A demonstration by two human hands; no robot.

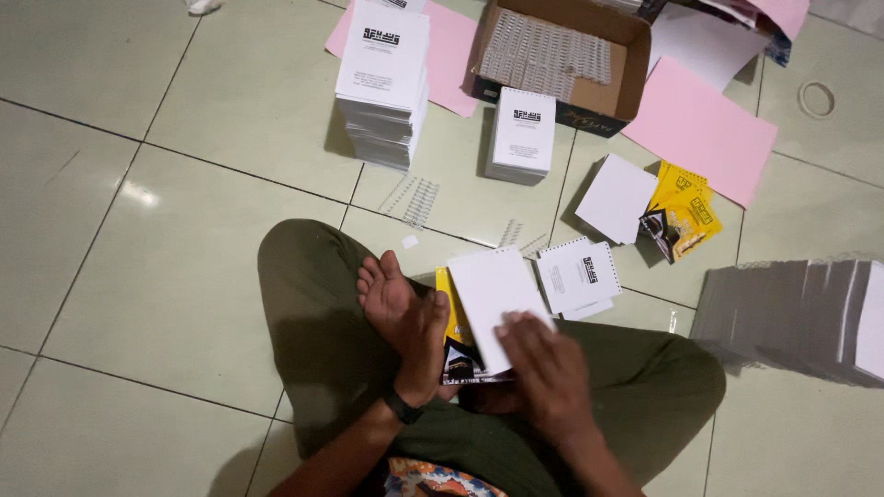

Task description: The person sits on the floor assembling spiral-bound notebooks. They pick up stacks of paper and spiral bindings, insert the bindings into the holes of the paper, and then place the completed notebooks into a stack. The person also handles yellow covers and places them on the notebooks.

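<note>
Item: white page block [493, 299] w/ yellow cover [448, 308], propped on my lap so the edges line up. Right hand [543, 368] lies flat on top, pressing, no closed grip; left hand [414, 322] steadies the left edge, fingers loose. Nearby on floor: bound booklet [578, 274], loose wire coils [414, 198], tall stack [382, 78], cardboard box [562, 60], pink sheets [704, 129]. Nothing in the way.

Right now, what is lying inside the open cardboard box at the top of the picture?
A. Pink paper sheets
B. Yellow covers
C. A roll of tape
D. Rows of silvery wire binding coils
D: the cardboard box holds packed rows of silvery wire binding coils, while the pink sheets and the yellow covers lie outside it on the floor tiles.
</note>
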